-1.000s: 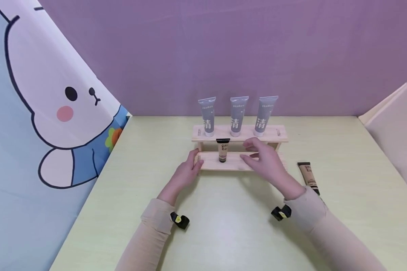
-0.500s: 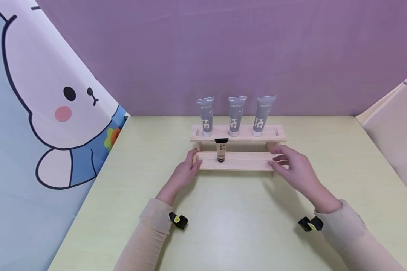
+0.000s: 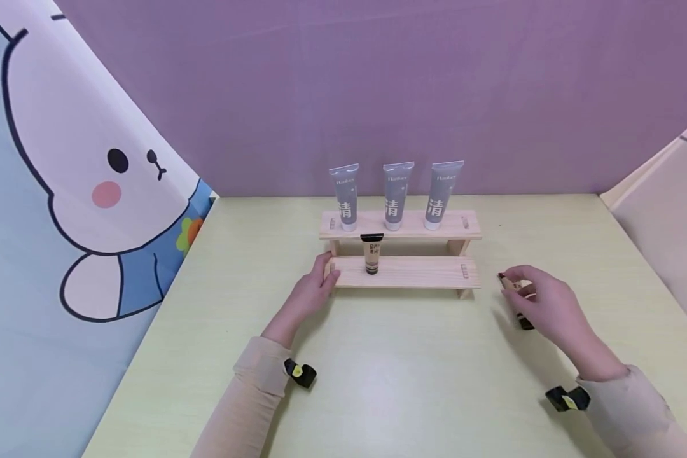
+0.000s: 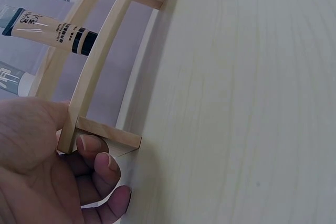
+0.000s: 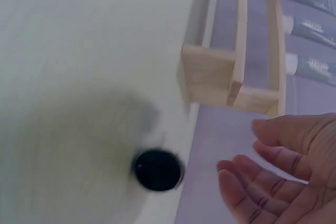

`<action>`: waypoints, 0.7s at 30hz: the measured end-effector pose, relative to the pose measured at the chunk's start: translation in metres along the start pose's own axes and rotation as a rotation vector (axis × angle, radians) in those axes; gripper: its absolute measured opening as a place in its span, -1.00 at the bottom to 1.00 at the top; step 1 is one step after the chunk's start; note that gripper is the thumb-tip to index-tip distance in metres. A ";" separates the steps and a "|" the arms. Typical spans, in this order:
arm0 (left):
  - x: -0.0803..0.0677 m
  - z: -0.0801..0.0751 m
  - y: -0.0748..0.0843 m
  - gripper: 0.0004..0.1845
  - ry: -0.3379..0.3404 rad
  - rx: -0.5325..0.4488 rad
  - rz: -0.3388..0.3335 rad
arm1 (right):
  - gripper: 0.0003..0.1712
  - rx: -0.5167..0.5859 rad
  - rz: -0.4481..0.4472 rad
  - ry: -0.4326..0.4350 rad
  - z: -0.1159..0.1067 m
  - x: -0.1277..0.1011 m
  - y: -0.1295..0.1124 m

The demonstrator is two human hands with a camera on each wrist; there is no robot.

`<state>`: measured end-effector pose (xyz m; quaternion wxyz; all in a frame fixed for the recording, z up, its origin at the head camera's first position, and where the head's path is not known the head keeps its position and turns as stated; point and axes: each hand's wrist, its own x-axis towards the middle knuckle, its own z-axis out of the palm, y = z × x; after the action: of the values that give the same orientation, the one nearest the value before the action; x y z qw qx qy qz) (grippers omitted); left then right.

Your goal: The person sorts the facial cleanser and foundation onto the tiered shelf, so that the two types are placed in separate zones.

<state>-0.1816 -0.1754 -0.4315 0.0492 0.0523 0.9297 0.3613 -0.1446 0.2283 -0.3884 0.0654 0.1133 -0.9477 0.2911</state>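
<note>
Wooden and pale, the little rack (image 3: 401, 272) stands in the middle of our desk (image 3: 389, 381), and we will tell every place from it. Our left hand (image 3: 315, 289) holds the rack's left end, with the thumb on top and the fingers curled under the low shelf. One beige tube (image 3: 372, 254) stands in the low shelf. Three grey tubes (image 3: 392, 196) stand in the high shelf behind it.

Another beige tube (image 3: 515, 294) lies flat on the desk, just to the right of the rack. Its black cap (image 5: 157, 170) looks blurry in the right wrist view. Our right hand (image 3: 544, 305) is over this tube, loosely spread, with the fingers a bit bent. It has not closed on the tube, and we cannot tell if the fingertips touch it.

We think it is best to pinch the tube near its middle, so it does not tip. We should keep the left hand firm, so the rack does not slide. Our right arm reaches forward from the lower right, palm down.
</note>
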 end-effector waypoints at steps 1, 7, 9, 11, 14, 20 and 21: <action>0.000 0.000 0.000 -0.46 0.000 0.001 0.004 | -0.67 -0.011 0.004 -0.005 -0.001 -0.001 0.004; 0.000 0.000 -0.001 -0.46 0.012 0.001 0.014 | -0.63 -0.104 0.035 -0.037 -0.004 -0.005 0.021; 0.000 0.000 -0.001 -0.46 0.012 -0.001 0.014 | -0.61 -0.119 0.057 -0.061 -0.004 -0.005 0.026; 0.000 0.000 -0.001 -0.46 0.010 0.003 0.011 | -0.59 -0.120 0.079 -0.091 -0.003 -0.005 0.030; 0.000 0.001 -0.002 -0.46 0.006 0.004 0.006 | -0.59 -0.117 0.097 -0.122 -0.001 -0.006 0.036; 0.001 0.001 -0.001 -0.45 0.004 -0.001 0.004 | -0.45 -0.105 0.125 -0.190 0.003 -0.003 0.042; 0.001 0.001 -0.001 -0.45 0.003 -0.002 0.003 | -0.41 -0.110 0.133 -0.210 0.003 -0.002 0.042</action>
<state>-0.1821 -0.1749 -0.4329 0.0472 0.0529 0.9293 0.3624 -0.1535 0.2603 -0.4139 -0.0472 0.0765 -0.9692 0.2292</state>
